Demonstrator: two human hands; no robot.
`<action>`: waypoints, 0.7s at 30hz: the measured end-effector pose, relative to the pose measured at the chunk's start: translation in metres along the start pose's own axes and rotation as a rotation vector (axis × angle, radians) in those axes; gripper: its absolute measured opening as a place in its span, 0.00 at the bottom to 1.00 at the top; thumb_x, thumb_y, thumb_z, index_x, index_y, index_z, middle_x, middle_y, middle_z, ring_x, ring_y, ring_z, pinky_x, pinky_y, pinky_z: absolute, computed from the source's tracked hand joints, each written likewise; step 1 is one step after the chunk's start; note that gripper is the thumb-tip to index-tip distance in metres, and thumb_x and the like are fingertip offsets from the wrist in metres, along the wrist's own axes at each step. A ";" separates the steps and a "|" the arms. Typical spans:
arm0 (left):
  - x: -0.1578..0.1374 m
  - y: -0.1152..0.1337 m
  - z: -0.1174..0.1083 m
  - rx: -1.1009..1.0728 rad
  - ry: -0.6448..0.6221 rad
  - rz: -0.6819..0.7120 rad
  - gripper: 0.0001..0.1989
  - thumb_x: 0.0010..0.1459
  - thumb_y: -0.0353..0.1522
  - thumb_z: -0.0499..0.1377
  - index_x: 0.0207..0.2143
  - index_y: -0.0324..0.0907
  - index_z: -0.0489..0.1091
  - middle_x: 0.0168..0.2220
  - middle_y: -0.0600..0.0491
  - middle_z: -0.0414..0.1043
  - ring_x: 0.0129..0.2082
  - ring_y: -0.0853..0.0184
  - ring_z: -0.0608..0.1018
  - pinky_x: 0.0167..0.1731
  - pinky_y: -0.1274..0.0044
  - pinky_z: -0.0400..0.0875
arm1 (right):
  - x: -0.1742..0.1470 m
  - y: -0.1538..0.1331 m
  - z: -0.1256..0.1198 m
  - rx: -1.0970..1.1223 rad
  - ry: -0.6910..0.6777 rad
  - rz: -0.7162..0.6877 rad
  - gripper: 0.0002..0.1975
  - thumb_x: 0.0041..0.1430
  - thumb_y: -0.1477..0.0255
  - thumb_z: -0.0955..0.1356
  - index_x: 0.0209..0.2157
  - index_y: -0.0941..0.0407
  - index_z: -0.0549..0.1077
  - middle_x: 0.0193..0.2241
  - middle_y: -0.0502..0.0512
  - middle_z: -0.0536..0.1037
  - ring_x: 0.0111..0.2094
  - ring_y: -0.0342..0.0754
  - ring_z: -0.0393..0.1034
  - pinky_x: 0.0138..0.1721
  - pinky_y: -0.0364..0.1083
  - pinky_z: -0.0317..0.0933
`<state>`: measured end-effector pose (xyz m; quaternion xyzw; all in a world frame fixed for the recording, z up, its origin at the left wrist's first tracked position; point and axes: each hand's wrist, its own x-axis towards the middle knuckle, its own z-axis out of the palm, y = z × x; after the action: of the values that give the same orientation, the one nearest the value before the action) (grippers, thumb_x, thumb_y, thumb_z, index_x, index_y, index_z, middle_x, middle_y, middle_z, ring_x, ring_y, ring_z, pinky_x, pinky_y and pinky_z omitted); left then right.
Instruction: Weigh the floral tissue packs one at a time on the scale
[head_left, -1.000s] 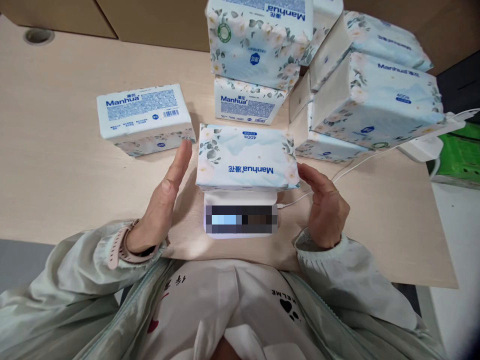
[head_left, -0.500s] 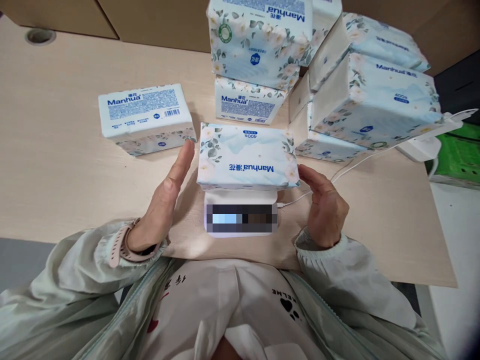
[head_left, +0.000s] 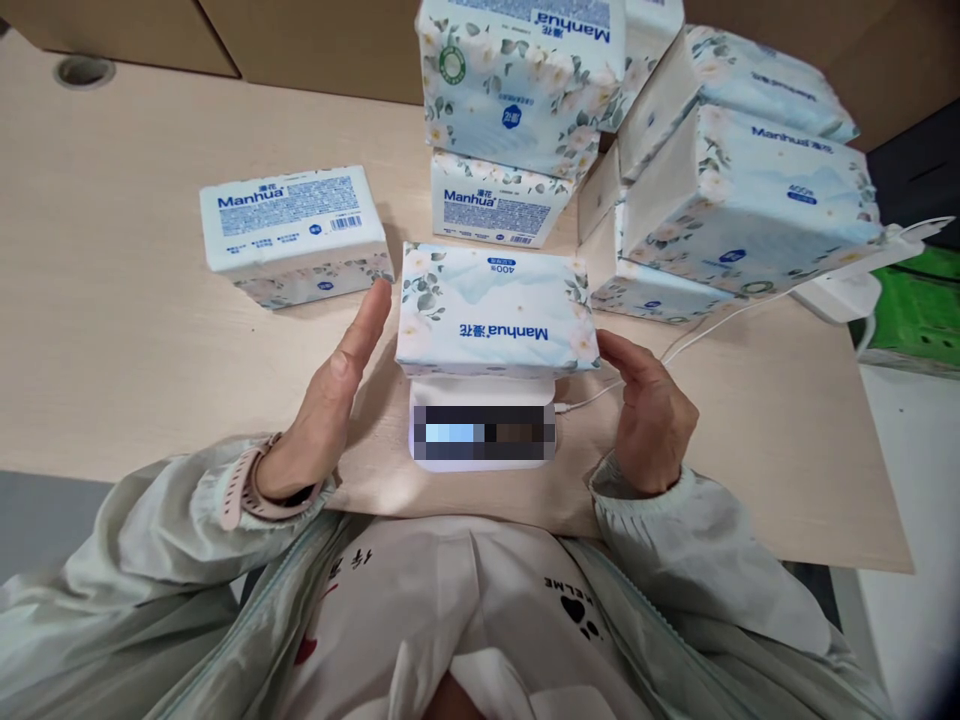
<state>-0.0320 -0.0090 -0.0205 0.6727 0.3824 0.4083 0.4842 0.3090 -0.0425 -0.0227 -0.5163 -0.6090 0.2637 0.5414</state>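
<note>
A floral pack of tissues [head_left: 495, 310] rests on a small white scale-like device [head_left: 480, 390], whose front display is pixelated over. On the pack's left, my left hand [head_left: 326, 400] is held with fingers straight and palm facing inward, a gap between it and the pack. My right hand [head_left: 651, 410] is at the pack's right side, fingers extended and fingertips close to its lower right corner; whether they touch it I cannot tell. Neither hand holds anything. Just beyond my left fingertips lies another tissue pack [head_left: 296, 235], printed side up.
Behind the device stand stacked tissue packs [head_left: 517, 100], with more piled at the right [head_left: 750, 190]. A white cable [head_left: 697, 335] runs from the device to a power strip [head_left: 840, 290]. A green crate [head_left: 911, 300] is beyond the table's right edge. Brown panels [head_left: 315, 45] border the back.
Almost nothing differs. Both hands and the tissue pack on the device hold their places; the view has shifted very slightly.
</note>
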 end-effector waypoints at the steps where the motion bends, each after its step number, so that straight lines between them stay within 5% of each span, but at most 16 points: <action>1: 0.000 0.000 0.000 -0.003 -0.002 -0.004 0.35 0.78 0.59 0.39 0.82 0.67 0.48 0.84 0.71 0.40 0.86 0.53 0.42 0.86 0.53 0.38 | 0.000 0.001 0.000 0.003 0.007 -0.003 0.27 0.80 0.53 0.59 0.61 0.50 0.83 0.60 0.57 0.86 0.64 0.60 0.80 0.69 0.65 0.71; 21: 0.000 0.004 0.004 -0.025 0.037 -0.021 0.35 0.78 0.59 0.39 0.82 0.67 0.50 0.84 0.68 0.43 0.86 0.52 0.45 0.86 0.52 0.38 | -0.001 0.000 -0.001 -0.016 0.004 -0.036 0.26 0.80 0.54 0.60 0.62 0.48 0.83 0.60 0.56 0.86 0.65 0.62 0.79 0.68 0.64 0.72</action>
<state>-0.0276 -0.0116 -0.0178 0.6548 0.3931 0.4205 0.4897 0.3095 -0.0432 -0.0226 -0.5101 -0.6191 0.2483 0.5430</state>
